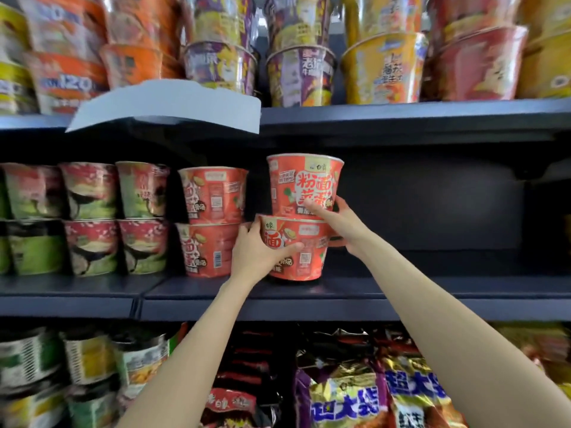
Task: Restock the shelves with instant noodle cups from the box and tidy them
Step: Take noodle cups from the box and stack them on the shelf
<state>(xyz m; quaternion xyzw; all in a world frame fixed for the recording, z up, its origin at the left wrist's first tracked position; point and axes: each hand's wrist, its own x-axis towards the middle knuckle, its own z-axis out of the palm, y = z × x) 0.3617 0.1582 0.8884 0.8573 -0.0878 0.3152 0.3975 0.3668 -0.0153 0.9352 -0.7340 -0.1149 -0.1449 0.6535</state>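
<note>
Two red instant noodle cups stand stacked on the middle shelf (432,291). My left hand (255,251) grips the lower red cup (304,251) from its left side, thumb across the front. My right hand (341,223) holds the base of the upper red cup (304,183) from the right, thumb on its front. To their left stands another stack of two red cups (213,220). The box is not in view.
Green and red cups (89,217) fill the left of the middle shelf; its right part is bare and dark. The upper shelf holds stacked cups (301,74), with a white card (173,106) hanging over its edge. Noodle bags (355,387) lie below.
</note>
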